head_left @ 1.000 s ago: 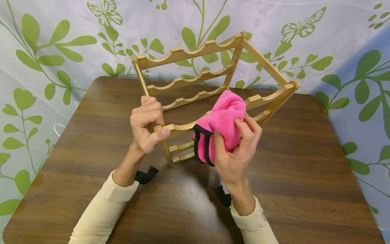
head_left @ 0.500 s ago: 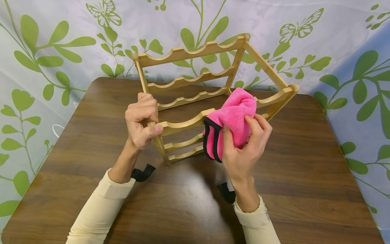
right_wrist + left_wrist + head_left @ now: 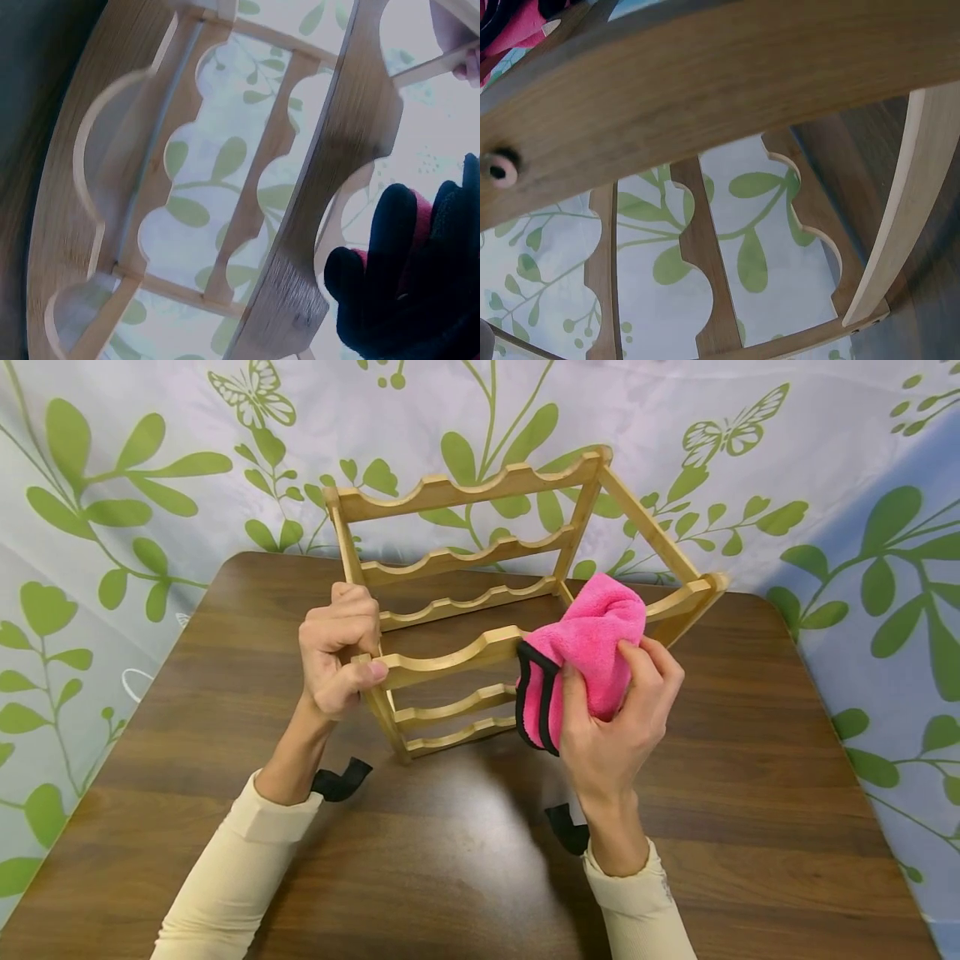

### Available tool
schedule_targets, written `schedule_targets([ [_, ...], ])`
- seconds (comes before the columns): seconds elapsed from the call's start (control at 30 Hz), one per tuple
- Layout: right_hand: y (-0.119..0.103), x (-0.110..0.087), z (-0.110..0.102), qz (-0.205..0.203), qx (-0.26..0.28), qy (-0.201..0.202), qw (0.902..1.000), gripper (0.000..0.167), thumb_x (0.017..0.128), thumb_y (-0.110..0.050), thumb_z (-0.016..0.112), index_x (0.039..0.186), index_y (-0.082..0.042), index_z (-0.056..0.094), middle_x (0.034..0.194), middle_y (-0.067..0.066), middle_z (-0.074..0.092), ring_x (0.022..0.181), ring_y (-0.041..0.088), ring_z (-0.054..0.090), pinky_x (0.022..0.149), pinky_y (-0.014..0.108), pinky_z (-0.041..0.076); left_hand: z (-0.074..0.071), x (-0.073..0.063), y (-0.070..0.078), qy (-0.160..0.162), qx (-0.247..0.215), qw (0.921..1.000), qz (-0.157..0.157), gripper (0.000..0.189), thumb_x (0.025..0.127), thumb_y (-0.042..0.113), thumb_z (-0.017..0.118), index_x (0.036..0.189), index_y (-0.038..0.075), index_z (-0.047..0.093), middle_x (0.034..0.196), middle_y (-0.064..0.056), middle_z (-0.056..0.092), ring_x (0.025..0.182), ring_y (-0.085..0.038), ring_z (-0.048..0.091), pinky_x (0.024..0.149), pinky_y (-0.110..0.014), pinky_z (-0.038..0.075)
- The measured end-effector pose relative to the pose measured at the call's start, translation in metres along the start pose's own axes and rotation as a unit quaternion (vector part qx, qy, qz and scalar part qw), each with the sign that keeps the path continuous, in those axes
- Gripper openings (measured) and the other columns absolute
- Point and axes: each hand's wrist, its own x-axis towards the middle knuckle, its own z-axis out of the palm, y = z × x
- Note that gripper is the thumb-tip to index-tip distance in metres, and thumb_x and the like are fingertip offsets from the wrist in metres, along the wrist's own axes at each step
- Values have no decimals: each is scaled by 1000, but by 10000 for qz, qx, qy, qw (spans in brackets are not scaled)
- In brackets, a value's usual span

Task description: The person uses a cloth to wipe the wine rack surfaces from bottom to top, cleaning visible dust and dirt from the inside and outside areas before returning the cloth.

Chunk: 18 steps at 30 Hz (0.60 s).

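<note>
Head view: 2 cream sleeves (image 3: pixel 225 872) reach over a wood-grain table (image 3: pixel 450 893), a black strap (image 3: pixel 342 779) by each wrist. The right hand (image 3: pixel 626 714) holds a bunched pink plush cloth (image 3: pixel 600 627) with black edging between thumb and fingers, over the right part of the near top rail (image 3: pixel 495 647) of a wooden bottle rack (image 3: pixel 442 670). The left hand (image 3: pixel 339 647) grips the rack's near left corner, thumb on that rail. Compared with 1 second ago, the cloth has shifted right along the rail, baring more scalloped wood to its left; I judge this a wiping stroke partway along. Beyond, 3 scalloped far rails (image 3: pixel 465 564) span the rack; through its gaps show table and a far backdrop (image 3: pixel 420 410) printed with green leaves and butterflies.
</note>
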Motion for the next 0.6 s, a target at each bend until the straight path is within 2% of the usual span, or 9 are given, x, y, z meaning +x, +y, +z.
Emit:
schedule_targets([
  [0.2, 4, 2, -2, -55, -98, 61, 9999, 38, 80, -16, 74, 109, 0, 56, 113, 21, 58, 105, 32, 55, 83, 41, 51, -2, 1, 0, -95, 53, 9999, -23, 23, 55, 15, 46, 46, 12, 26, 47, -1, 21, 54, -16, 18, 72, -31, 19],
  [0.37, 10, 7, -7, 74, -124, 287, 9995, 41, 79, -14, 75, 109, 6, 56, 111, 21, 58, 106, 31, 54, 85, 41, 49, -2, -3, 2, -34, 53, 10000, 21, 24, 58, 15, 48, 46, 11, 28, 47, -1, 24, 54, -16, 20, 72, -30, 19],
  [0.43, 14, 12, -10, 149, -174, 379, 9990, 40, 79, -13, 74, 108, 8, 56, 110, 21, 58, 105, 29, 53, 86, 40, 48, -2, -5, 2, 31, 212, 9997, 129, 35, 70, 19, 54, 47, 10, 30, 48, -3, 27, 54, -18, 24, 73, -30, 23],
  [0.5, 20, 19, -13, 220, -226, 469, 9984, 40, 79, -15, 74, 108, 7, 57, 109, 19, 58, 105, 28, 54, 88, 39, 47, -2, -8, 2, 92, 560, 9980, 278, 46, 84, 29, 57, 48, 9, 35, 49, -5, 33, 55, -22, 30, 77, -32, 30],
  [0.6, 32, 28, -20, 348, -290, 522, 9976, 41, 79, -20, 74, 111, 3, 60, 111, 15, 60, 107, 25, 54, 89, 37, 46, -4, -15, 3, 46, 1291, 9905, 469, 58, 94, 46, 56, 54, 5, 43, 55, -11, 45, 60, -30, 43, 87, -38, 40],
])
